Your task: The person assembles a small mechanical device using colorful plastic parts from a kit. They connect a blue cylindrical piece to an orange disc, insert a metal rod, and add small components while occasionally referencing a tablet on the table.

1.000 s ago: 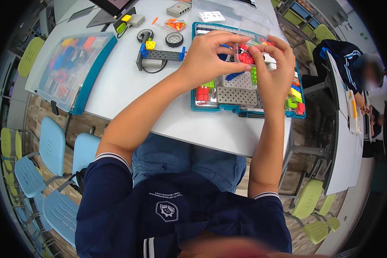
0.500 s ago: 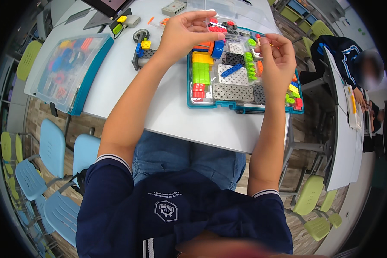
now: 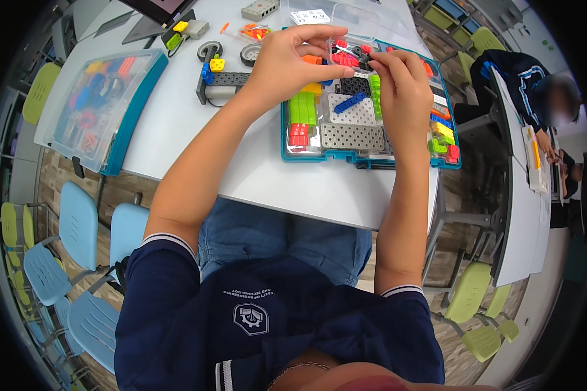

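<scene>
Item, small clear box (image 3: 357,45): I find it raised over the far part of the teal-rimmed tray (image 3: 336,155), between both hands, its see-through lid standing open on the far side. Contents: loose red pieces (image 3: 343,59) and dark pieces (image 3: 366,58).

Item, handling of the sorting step: I judge it best to keep the box level, since a tilt could spill small parts among the blue beam (image 3: 350,102) and grey plate (image 3: 352,137) below. One piece per pinch; lid left clear of the knuckles.

Item, left hand (image 3: 288,60): thumb along the near edge, forefinger reaching across the far side, clamped on the box between them. Forearm slants up and rightward over the table (image 3: 267,176), elbow out wide.

Item, right hand (image 3: 404,81): thumb and forefinger drawn close together at the box's right edge, by the dark pieces; I cannot tell whether a part sits between them. Wrist bent leftward, forearm nearly straight up from the sleeve.
</scene>
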Motion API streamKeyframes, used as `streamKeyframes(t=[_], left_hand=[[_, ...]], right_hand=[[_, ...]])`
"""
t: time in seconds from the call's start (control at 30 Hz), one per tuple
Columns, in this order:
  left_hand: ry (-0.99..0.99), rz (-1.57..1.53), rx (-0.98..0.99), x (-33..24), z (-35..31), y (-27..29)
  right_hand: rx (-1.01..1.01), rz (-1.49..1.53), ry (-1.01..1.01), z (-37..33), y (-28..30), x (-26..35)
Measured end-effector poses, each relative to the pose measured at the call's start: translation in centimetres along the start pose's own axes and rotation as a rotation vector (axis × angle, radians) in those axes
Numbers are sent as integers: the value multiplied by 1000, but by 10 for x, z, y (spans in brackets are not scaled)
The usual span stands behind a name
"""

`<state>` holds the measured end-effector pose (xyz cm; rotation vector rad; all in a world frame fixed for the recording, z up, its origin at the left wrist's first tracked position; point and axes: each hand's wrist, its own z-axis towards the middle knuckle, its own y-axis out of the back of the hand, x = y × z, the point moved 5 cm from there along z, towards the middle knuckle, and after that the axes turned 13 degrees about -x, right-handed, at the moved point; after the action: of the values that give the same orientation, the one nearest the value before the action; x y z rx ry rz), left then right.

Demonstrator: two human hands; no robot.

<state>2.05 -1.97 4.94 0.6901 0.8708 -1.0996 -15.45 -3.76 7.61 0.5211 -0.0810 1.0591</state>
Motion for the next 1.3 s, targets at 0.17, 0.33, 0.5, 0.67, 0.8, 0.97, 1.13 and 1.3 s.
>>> streamKeyframes(t=[0.17, 0.33, 0.5, 0.67, 0.8, 0.97, 1.13, 1.3], left_hand=[[-6, -4, -7, 2, -3, -3], [-3, 3, -21, 3, -3, -3], [3, 17, 33, 1, -5, -7], [-10, 41, 48, 0, -6, -8], [35, 7, 43, 4, -5, -7], [-31, 129, -101, 14, 9, 14], [-13, 307, -195, 41, 22, 38], [61, 284, -162, 66, 28, 43]], right_hand=[[49, -88, 56, -3, -3, 2], [49, -112, 119, -5, -6, 3], [43, -90, 128, -4, -5, 2], [50, -86, 139, -5, -6, 3], [11, -78, 130, -3, -7, 5], [-257, -29, 20, 2, 10, -2], [-116, -55, -15, 1, 3, -17], [126, -129, -109, -11, -15, -34]])
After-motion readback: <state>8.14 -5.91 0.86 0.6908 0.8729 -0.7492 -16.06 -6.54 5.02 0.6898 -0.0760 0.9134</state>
